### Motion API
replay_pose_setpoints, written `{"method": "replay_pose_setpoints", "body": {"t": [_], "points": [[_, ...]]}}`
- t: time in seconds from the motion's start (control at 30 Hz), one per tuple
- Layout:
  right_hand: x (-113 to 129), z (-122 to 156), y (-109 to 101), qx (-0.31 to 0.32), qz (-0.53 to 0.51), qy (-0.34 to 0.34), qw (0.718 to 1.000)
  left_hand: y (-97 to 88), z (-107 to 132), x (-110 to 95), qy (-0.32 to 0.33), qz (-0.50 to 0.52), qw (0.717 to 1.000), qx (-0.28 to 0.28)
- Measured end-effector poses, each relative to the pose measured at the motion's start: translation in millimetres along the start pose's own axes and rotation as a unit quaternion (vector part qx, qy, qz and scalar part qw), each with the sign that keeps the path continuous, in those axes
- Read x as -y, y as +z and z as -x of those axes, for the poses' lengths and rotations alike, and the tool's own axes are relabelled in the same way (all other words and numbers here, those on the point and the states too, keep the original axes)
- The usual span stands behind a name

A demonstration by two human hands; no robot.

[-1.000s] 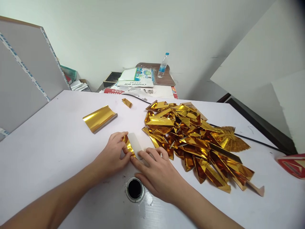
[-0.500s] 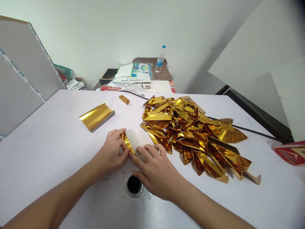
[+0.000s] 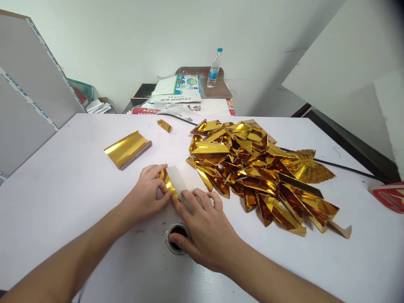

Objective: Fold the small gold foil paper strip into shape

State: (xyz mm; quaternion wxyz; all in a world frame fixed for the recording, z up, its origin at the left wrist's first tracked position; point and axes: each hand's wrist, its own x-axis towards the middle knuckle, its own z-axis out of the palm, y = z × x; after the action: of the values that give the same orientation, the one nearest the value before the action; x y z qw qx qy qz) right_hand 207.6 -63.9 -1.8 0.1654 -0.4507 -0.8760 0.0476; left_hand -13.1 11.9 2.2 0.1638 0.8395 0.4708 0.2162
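A sheet of gold foil paper (image 3: pixel 169 185) lies on the white table, its left edge folded over to show gold and its pale back facing up on the right. My left hand (image 3: pixel 151 189) is closed on the folded edge, thumb and fingers pinching it at the left. My right hand (image 3: pixel 206 225) rests with its fingers spread at the sheet's near right corner, the index fingertip touching the gold fold close to my left thumb. The right thumb stretches over a round cable hole (image 3: pixel 177 237) in the table. The sheet's near corner is partly hidden by the fingers.
A stack of flat gold paper (image 3: pixel 128 149) lies at the left, with one small folded gold piece (image 3: pixel 164 126) behind it. To the right spreads a heap of folded gold pieces (image 3: pixel 246 164). A black cable (image 3: pixel 347 167) passes behind it. A water bottle (image 3: pixel 214 69) stands beyond the table (image 3: pixel 63 202).
The view has shifted slightly. My right thumb has moved left across the cable hole. Both hands stay at the gold sheet, whose fold looks much the same.
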Motion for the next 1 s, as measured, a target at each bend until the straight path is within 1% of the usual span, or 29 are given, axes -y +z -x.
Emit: {"method": "replay_pose_setpoints", "body": {"t": [0.1, 0.2, 0.33, 0.47, 0.6, 0.67, 0.7, 0.77, 0.8, 0.87, 0.93, 1.0], "points": [[0, 2, -2, -0.005, 0.000, 0.002, 1.000, 1.0, 0, 1, 0.008, -0.005, 1.000, -0.006], [-1, 4, -4, 0.009, -0.013, 0.008, 1.000, 3.1, 1, 2, 0.011, -0.004, 1.000, -0.023], [-5, 5, -6, 0.016, -0.044, 0.012, 0.999, 3.3, 2, 2, -0.019, 0.001, 0.999, -0.040], [-11, 4, -9, 0.017, -0.070, 0.014, 0.997, -0.8, 2, 2, -0.039, 0.017, 0.999, -0.024], [-15, 2, -15, 0.037, -0.097, 0.030, 0.994, -4.8, 4, 2, -0.063, 0.025, 0.998, -0.004], [-15, 2, -17, 0.041, -0.101, 0.034, 0.993, -6.0, 6, 4, -0.058, 0.019, 0.998, -0.005], [-15, 3, -16, 0.039, -0.100, 0.033, 0.994, -6.8, 7, 5, -0.045, 0.012, 0.999, -0.004], [-16, 3, -14, 0.033, -0.092, 0.027, 0.995, -9.2, 8, 10, 0.001, -0.013, 1.000, -0.007], [-16, 3, -12, 0.028, -0.086, 0.021, 0.996, -11.2, 8, 12, 0.033, -0.031, 0.999, -0.010], [-19, 2, -10, 0.015, -0.070, 0.004, 0.997, -16.4, 7, 14, 0.117, -0.069, 0.991, -0.006], [-22, 0, -8, -0.004, -0.045, -0.010, 0.999, -22.3, 6, 13, 0.206, -0.099, 0.973, 0.027], [-26, -3, -8, -0.025, -0.003, -0.009, 1.000, -26.5, 6, 6, 0.258, -0.111, 0.956, 0.081]]}}
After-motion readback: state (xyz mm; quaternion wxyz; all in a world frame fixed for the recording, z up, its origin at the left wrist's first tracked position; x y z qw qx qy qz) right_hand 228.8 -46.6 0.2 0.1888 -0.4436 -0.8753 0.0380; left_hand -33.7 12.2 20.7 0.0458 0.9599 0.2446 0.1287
